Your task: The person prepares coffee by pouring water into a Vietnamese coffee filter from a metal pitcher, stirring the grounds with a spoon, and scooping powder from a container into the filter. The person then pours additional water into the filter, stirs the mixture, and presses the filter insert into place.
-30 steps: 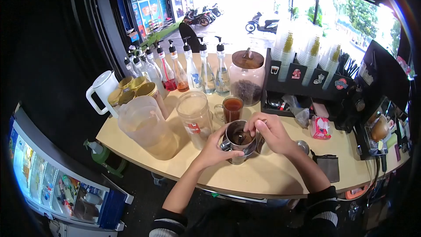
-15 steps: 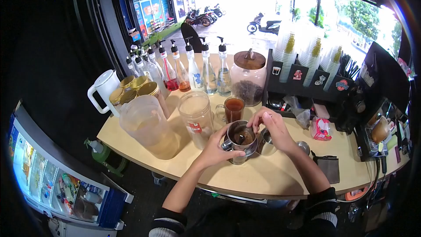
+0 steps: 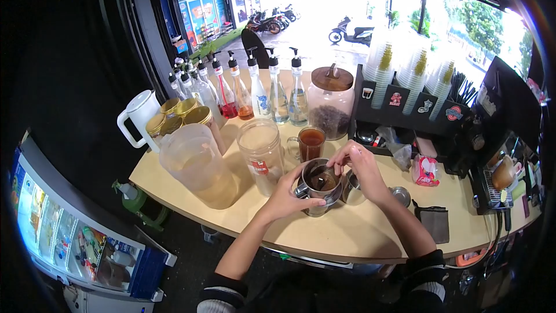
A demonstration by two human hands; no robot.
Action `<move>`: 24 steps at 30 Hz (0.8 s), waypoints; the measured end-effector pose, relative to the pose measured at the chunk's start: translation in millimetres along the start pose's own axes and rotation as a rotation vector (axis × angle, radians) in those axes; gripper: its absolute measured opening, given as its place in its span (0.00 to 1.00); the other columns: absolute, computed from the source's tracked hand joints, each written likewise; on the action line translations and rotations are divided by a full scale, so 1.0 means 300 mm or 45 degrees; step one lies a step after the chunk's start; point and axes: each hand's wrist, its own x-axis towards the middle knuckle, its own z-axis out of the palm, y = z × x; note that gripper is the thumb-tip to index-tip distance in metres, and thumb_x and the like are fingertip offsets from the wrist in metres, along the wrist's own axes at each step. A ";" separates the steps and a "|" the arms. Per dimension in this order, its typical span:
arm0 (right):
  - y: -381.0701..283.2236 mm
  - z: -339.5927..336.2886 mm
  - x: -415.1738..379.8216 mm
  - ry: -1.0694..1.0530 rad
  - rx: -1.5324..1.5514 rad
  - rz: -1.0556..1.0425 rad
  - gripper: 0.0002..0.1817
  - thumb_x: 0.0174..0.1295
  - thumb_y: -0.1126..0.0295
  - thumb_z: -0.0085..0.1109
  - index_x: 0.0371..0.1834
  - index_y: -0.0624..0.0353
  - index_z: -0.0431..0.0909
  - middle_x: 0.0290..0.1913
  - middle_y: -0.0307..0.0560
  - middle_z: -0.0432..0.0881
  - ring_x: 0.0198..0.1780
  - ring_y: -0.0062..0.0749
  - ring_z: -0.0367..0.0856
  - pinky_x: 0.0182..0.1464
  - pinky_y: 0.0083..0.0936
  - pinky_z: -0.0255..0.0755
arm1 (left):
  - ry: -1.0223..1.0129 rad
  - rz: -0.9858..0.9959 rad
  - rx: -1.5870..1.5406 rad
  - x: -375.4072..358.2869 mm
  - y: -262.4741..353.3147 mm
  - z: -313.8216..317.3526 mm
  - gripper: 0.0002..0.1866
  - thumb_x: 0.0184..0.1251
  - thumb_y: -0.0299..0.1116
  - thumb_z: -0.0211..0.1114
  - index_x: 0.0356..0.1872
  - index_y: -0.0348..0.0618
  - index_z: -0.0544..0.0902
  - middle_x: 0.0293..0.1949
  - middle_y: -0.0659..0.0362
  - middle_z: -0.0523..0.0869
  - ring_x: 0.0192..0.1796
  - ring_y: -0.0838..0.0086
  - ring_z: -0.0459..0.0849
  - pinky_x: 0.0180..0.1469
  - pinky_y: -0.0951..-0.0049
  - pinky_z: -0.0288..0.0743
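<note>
My left hand (image 3: 288, 193) is wrapped around a shiny metal cup (image 3: 329, 198) with a handle on its left side. Dark brown contents (image 3: 322, 182) show inside it. Beneath the cup is a clear glass base (image 3: 317, 211), partly hidden. Over the cup's right rim, my right hand (image 3: 360, 168) has its fingers pinched on what looks like a spoon, its lower end in the brown contents and most of it hidden. Just right of the cup stands another metal cup (image 3: 353, 191), partly covered by my right hand. Behind sits a glass mug of brown drink (image 3: 311, 144).
On the left are a large plastic pitcher (image 3: 194, 165), a powder jar (image 3: 260, 156), gold-lidded containers (image 3: 197, 115) and a white jug (image 3: 141, 117). Several pump bottles (image 3: 278, 101), a bean jar (image 3: 330, 107) and a cup rack (image 3: 399, 107) line the back. A dark cloth (image 3: 433, 223) lies right.
My right hand has shifted slightly at the cup's rim, with the dark utensil at a different spot inside. My left hand keeps its hold on the cup. The view has shifted a little.
</note>
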 end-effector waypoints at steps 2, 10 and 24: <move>0.017 -0.007 -0.006 -0.032 0.227 0.074 0.23 0.76 0.58 0.33 0.33 0.64 0.72 0.34 0.47 0.79 0.32 0.22 0.73 0.40 0.21 0.68 | 0.010 -0.010 -0.020 0.000 -0.006 -0.001 0.45 0.40 0.34 0.82 0.63 0.36 0.68 0.55 0.54 0.79 0.58 0.71 0.76 0.63 0.69 0.67; -0.006 0.005 -0.019 -0.060 0.300 0.081 0.24 0.76 0.58 0.33 0.34 0.65 0.74 0.34 0.47 0.79 0.33 0.23 0.73 0.42 0.23 0.69 | 0.002 0.011 -0.011 0.005 -0.006 -0.002 0.45 0.40 0.33 0.82 0.63 0.36 0.67 0.55 0.54 0.79 0.58 0.72 0.76 0.63 0.70 0.67; -0.003 0.006 -0.018 0.044 0.140 0.047 0.23 0.76 0.58 0.33 0.35 0.64 0.73 0.35 0.46 0.80 0.33 0.22 0.72 0.42 0.22 0.67 | 0.012 0.074 0.067 0.007 0.025 -0.005 0.47 0.40 0.34 0.81 0.65 0.38 0.64 0.56 0.52 0.78 0.60 0.69 0.75 0.65 0.67 0.66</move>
